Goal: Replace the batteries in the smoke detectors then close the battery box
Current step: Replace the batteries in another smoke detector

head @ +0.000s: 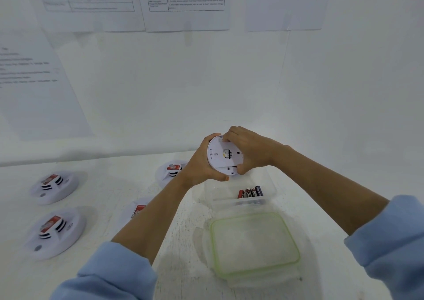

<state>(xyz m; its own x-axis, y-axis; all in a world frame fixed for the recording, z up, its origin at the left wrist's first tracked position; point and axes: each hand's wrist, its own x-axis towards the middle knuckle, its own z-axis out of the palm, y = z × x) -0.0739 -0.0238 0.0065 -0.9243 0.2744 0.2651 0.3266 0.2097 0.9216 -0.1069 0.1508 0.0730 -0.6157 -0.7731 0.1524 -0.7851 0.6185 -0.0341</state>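
Both hands hold one round white smoke detector [220, 156] above the table, its flat back plate turned toward me. My left hand [198, 166] cups its left and lower rim. My right hand [249, 148] grips its top and right edge, thumb at the lower rim. Below it stands the clear battery box [270, 193], open, with several red and black batteries [250, 193] inside. Its clear lid with a green seal [254, 245] lies flat in front of the box.
Other white smoke detectors with red labels lie on the white table: two at the left [54, 186] [55, 232], one behind my left wrist [171, 171], one partly hidden under my left forearm [135, 211]. Printed sheets [185, 3] hang on the white wall.
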